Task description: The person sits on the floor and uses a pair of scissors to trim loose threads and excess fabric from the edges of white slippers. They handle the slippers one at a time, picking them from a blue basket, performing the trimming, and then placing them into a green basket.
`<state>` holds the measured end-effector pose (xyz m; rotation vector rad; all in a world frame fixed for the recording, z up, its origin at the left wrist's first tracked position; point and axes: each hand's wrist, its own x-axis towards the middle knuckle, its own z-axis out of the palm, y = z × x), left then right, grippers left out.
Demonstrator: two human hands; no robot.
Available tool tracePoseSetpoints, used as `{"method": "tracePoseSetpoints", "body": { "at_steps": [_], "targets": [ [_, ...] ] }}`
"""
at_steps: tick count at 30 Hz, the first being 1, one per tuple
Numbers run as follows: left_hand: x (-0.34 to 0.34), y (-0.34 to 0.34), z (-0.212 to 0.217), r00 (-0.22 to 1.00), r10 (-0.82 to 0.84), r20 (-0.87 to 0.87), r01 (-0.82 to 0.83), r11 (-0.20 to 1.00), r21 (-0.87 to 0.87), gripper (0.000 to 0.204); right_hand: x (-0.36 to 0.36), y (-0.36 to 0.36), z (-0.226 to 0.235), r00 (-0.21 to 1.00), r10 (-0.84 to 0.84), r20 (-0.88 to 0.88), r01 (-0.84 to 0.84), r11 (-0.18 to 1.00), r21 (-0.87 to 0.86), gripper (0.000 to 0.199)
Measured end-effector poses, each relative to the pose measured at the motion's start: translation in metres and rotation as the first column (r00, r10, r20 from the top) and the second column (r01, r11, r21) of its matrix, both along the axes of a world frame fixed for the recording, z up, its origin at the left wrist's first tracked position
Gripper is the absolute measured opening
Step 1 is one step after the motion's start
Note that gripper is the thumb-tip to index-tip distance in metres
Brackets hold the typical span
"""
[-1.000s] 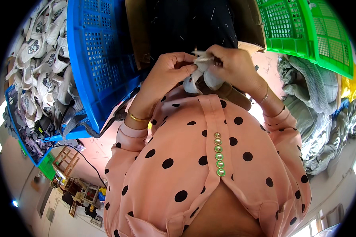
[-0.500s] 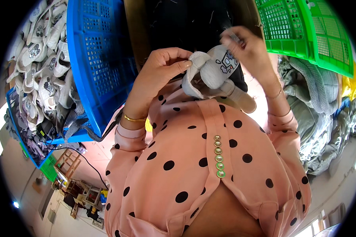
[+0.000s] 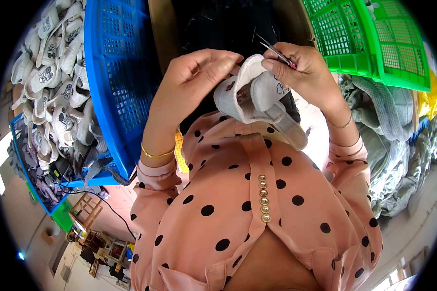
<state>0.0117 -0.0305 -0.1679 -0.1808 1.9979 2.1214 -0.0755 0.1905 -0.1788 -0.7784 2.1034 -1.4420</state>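
1. Head view: a gray fabric shoe (image 3: 264, 94) is between both hands, before the polka-dot blouse (image 3: 228, 184).
2. Right hand (image 3: 306, 72) clasps slim pointed scissors (image 3: 279, 55), thumb at the shoe.
3. Left hand (image 3: 192, 80) bunches its fingertips beside the shoe; whether they grip anything, I cannot tell.

2 hands (image 3: 187, 80), 11 + 2 o'clock | 1 grey shoe (image 3: 226, 101), 12ish | 1 snips (image 3: 278, 52), 1ish | 6 buttons (image 3: 263, 193), 5ish | piled shoes (image 3: 45, 74), 10ish, uncountable tbh
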Motion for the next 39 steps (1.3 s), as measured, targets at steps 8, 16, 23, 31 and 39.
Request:
{"method": "tracePoseSetpoints", "body": {
  "at_steps": [8,16,23,31,39],
  "targets": [
    [-0.003,0.015,0.008,0.993,0.0,-0.122,-0.024,0.98,-0.198,0.022,0.0,-0.005,0.008,0.999,-0.03,-0.035,0.028,0.999,-0.038,0.025],
    [-0.01,0.006,0.011,1.0,-0.029,0.005,0.029,0.999,-0.013,0.022,-0.002,-0.006,0.015,0.997,-0.023,0.071,0.03,0.995,-0.094,0.024],
    [-0.014,0.003,0.012,0.996,-0.08,0.047,0.075,0.992,0.1,0.024,-0.007,-0.006,0.024,0.999,-0.025,0.032,0.027,0.999,-0.033,0.023],
    [-0.015,0.002,0.01,0.996,0.019,0.091,-0.029,0.993,0.111,0.021,-0.01,-0.009,0.013,0.943,-0.087,-0.322,0.066,0.995,-0.077,0.019],
    [-0.016,0.004,0.014,0.998,0.062,0.013,-0.063,0.997,0.043,0.019,-0.008,-0.008,0.017,0.995,-0.098,-0.002,0.096,0.986,-0.14,0.018]
  ]
}}
